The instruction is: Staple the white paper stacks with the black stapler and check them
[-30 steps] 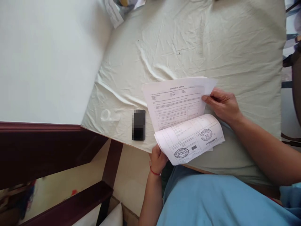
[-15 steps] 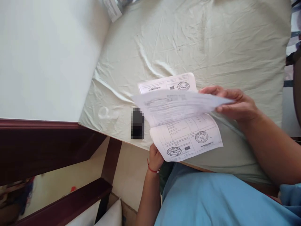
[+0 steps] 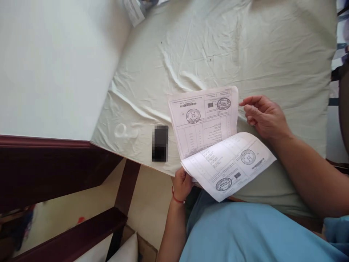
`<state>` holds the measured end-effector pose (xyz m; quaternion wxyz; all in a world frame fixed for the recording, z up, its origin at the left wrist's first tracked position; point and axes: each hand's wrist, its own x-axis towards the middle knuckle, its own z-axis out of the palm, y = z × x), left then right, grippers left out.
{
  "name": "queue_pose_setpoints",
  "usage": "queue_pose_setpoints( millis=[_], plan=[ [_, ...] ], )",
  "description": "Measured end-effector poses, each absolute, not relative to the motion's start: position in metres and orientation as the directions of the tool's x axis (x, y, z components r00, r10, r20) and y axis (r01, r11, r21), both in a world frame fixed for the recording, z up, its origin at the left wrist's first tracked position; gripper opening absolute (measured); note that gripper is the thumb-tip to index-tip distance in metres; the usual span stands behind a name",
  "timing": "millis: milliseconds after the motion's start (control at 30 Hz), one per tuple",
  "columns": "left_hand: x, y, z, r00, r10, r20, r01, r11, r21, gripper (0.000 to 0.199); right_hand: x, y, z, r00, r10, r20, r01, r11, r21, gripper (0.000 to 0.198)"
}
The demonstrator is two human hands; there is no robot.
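A sheaf of printed papers (image 3: 201, 125) lies spread open, with text, barcodes and dark oval and round stamps on its sheets. The nearer sheet (image 3: 240, 163) bends down over the table's front edge. At the lower left corner my left hand (image 3: 182, 183), with a red string on the wrist, is closed on the papers; its fingers are partly hidden underneath. Just right of the upper sheet, my right hand (image 3: 267, 116) is empty. Its index finger stretches toward the paper's edge and the other fingers are loosely curled.
A pale wrinkled cloth covers the table (image 3: 191, 47). Left of the papers lie a blurred-out dark rectangular object (image 3: 160, 143) and a clear plastic ring-shaped item (image 3: 120, 130). A plastic packet (image 3: 135, 12) lies at the back, beside the white wall (image 3: 54, 65).
The sheet my right hand was holding up has turned over and now lies toward me. My right hand has let go of it. The left hand keeps its hold at the corner.
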<state>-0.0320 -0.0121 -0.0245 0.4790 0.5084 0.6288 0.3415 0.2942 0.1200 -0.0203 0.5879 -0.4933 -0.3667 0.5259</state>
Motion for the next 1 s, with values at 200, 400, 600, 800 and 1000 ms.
queue_pose_setpoints(
  millis=[200,400,600,800,1000],
  plan=[
    [-0.031,-0.008,-0.021,0.019,0.971,-0.238,0.342,0.218,0.914,0.03,0.292,0.123,-0.029,0.152,0.985,-0.08,-0.26,-0.039,-0.965,0.032],
    [-0.032,-0.009,-0.022,0.012,0.965,-0.262,0.332,0.243,0.911,0.035,0.287,0.119,-0.018,0.213,0.977,0.012,-0.21,0.058,-0.976,0.032],
    [-0.026,-0.006,-0.015,-0.017,0.955,-0.295,0.285,0.287,0.914,0.036,0.287,0.118,-0.019,0.193,0.981,0.039,-0.216,0.081,-0.973,0.024],
    [-0.017,-0.002,-0.006,-0.106,0.936,-0.335,0.209,0.35,0.913,0.038,0.292,0.117,-0.021,0.2,0.975,0.099,-0.265,0.152,-0.952,0.019],
    [-0.018,-0.003,-0.012,-0.208,0.903,-0.377,0.078,0.399,0.913,0.033,0.309,0.113,-0.013,-0.277,0.933,0.23,-0.339,0.129,-0.932,0.007]
  ],
)
